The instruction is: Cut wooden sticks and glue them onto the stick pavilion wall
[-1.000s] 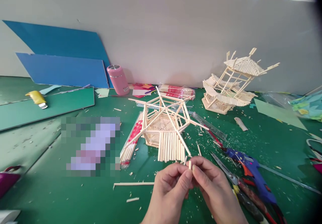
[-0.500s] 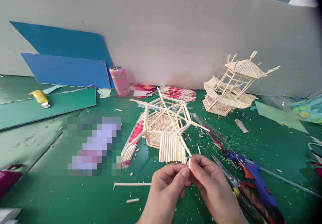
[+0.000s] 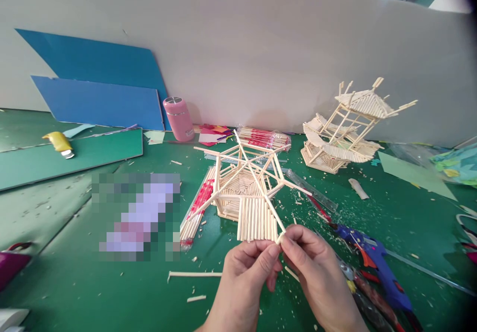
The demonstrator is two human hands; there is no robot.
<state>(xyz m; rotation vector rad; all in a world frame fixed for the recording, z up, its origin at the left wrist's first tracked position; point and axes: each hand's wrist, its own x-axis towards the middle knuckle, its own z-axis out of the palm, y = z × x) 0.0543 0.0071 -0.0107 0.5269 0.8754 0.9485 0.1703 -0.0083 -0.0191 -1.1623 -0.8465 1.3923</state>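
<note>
i see pale wood stick frame [image 3: 248,193] on green mat [image 3: 93,282]. pink bottle [image 3: 178,119], silver cap. two blue boards [image 3: 100,103]. glue gun [image 3: 376,262] blue with orange. yellow cutter [image 3: 58,143]. chopstick packs [image 3: 263,137] red-and-white.

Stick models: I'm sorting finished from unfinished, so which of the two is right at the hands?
The flat hexagonal stick model at mid-table; the left hand and right hand meet at its near edge. The taller tiered pavilion model stands apart by the wall, untouched.

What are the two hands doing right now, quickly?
Left hand: fingers pinched shut; whether it grips anything cannot be told.
Right hand: pinching a short wooden stick against the roof model.
</note>
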